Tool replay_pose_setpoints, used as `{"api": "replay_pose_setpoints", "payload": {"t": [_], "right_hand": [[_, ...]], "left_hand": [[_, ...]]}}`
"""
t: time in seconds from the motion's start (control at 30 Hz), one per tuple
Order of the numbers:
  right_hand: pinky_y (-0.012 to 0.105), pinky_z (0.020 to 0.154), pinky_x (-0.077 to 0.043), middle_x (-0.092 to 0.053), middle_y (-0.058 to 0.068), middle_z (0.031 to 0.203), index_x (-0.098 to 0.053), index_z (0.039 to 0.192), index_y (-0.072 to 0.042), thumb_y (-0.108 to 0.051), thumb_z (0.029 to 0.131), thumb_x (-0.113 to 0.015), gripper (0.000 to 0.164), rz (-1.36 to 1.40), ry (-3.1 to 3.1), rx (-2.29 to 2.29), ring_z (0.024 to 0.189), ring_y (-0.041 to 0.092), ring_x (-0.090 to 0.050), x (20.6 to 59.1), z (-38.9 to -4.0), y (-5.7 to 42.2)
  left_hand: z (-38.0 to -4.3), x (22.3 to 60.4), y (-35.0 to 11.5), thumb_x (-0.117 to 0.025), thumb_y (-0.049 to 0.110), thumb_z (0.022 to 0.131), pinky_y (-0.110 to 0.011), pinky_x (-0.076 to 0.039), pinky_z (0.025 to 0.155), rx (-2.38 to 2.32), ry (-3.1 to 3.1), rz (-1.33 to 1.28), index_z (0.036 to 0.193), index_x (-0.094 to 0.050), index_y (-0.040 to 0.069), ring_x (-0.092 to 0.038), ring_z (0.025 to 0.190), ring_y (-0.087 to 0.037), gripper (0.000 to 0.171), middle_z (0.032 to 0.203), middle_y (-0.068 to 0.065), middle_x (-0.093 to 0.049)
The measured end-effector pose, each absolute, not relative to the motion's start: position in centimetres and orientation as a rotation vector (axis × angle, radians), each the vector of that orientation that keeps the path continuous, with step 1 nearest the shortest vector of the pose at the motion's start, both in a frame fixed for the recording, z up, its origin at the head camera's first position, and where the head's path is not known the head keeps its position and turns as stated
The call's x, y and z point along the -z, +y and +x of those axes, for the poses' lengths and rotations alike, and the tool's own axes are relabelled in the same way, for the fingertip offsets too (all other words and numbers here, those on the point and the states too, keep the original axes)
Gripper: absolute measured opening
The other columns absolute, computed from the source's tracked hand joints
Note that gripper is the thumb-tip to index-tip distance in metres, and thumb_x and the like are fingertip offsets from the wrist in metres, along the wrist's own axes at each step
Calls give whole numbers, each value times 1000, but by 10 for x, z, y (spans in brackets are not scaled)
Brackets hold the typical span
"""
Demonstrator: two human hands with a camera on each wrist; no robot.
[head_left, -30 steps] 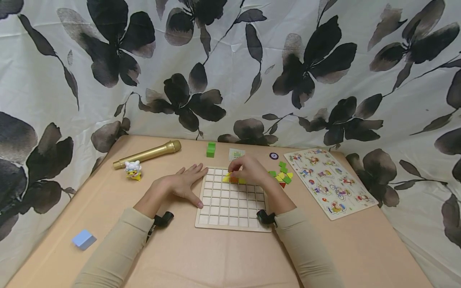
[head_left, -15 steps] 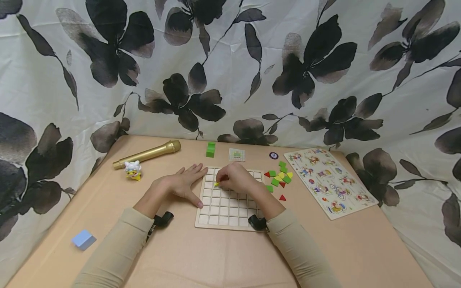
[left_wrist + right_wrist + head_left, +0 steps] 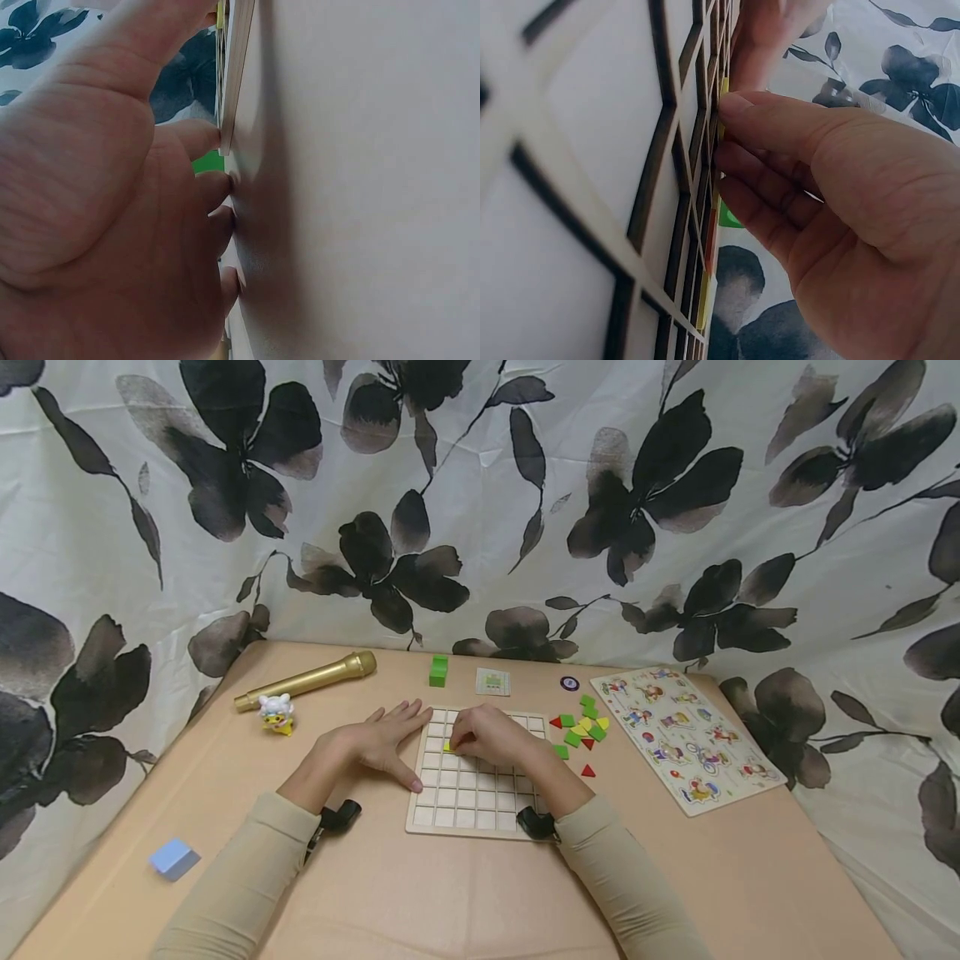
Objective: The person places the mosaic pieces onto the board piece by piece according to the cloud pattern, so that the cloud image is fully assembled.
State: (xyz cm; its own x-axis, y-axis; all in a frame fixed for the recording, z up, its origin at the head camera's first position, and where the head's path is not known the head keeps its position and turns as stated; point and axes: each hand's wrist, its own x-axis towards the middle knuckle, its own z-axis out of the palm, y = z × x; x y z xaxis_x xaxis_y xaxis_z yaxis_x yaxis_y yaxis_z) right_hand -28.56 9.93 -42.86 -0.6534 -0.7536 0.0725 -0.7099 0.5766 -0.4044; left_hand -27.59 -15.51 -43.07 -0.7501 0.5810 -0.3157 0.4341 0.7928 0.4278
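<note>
A wooden grid board [image 3: 455, 819] lies on the table in the head view. My left hand [image 3: 378, 747] is spread flat at its left side, thumb on the board's edge. In the left wrist view, the fingertips [image 3: 215, 187] meet the table and board edge. My right hand [image 3: 495, 737] bends over the upper part of the grid and pinches a small yellow tile [image 3: 447, 746] at a cell near the left edge. The right wrist view shows the thumb against that yellow tile [image 3: 724, 88], with a red tile [image 3: 710, 244] and another yellow tile [image 3: 703, 300] in the grid.
Loose green, yellow and red pieces [image 3: 588, 724] lie right of the board, by a picture board [image 3: 686, 739]. Behind are a small card [image 3: 493, 682], green block [image 3: 438, 672] and round disc [image 3: 570, 684]. Left are a gold microphone [image 3: 307, 681], figurine [image 3: 277, 715] and blue block [image 3: 175, 859].
My right hand has moved left and slightly nearer along the grid with the yellow tile, which was tilted and now lies flatter at a left cell. The left hand stays still.
</note>
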Motion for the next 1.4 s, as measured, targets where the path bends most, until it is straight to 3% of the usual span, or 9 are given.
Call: {"api": "replay_pose_setpoints", "payload": {"t": [0.23,0.37,0.67,0.83,0.93,1.07,1.23,1.4], "right_hand": [[23,81,-57,-75,-5,98,-83,96,-14,-11,92,-80,6,-1249,2689,637,87,6,-65,427,-286,101],[30,85,-58,-74,-2,105,-82,104,-11,-11,93,-79,11,-1193,2703,745,94,12,-66,415,-286,112],[41,89,-57,-73,9,121,-75,124,-12,-16,96,-76,28,-924,2845,1008,100,22,-64,377,-288,179],[42,88,-55,-73,7,121,-74,127,-14,-17,97,-76,31,-746,2917,1038,99,23,-63,376,-296,217],[44,89,-56,-72,14,127,-72,129,-9,-14,97,-75,33,-691,2911,1033,102,26,-65,382,-302,235],[42,85,-57,-70,21,127,-71,130,-3,-9,96,-74,35,-610,2884,971,103,29,-65,394,-310,251],[32,78,-54,-70,16,116,-71,131,-3,-12,99,-71,33,-471,2830,874,98,27,-61,411,-316,263],[30,76,-51,-72,13,112,-74,126,-4,-7,98,-69,29,-462,2790,866,93,23,-59,424,-321,270]], "left_hand": [[-276,428,-154,-84,69,73,-63,0,130,-449,2543,768,168,-12,12,4,163,-38,133,176,-17,2],[-275,428,-154,-84,68,73,-63,0,130,-458,2541,767,168,-12,11,4,163,-38,133,176,-17,2],[-277,429,-153,-85,69,71,-64,0,129,-467,2542,758,169,-11,12,4,163,-39,135,175,-19,2],[-277,431,-153,-85,69,71,-63,0,130,-461,2542,760,169,-11,13,4,163,-38,135,175,-18,3],[-277,431,-153,-86,68,71,-64,0,129,-472,2540,765,169,-11,12,4,163,-40,135,175,-19,2],[-276,430,-154,-86,66,72,-65,0,129,-485,2541,769,168,-12,10,3,162,-41,134,175,-20,1],[-275,431,-154,-86,65,72,-65,0,129,-487,2544,770,168,-13,9,2,162,-41,133,175,-20,0],[-275,430,-154,-86,66,72,-65,0,129,-483,2545,774,168,-12,10,3,162,-41,133,175,-20,1]]}}
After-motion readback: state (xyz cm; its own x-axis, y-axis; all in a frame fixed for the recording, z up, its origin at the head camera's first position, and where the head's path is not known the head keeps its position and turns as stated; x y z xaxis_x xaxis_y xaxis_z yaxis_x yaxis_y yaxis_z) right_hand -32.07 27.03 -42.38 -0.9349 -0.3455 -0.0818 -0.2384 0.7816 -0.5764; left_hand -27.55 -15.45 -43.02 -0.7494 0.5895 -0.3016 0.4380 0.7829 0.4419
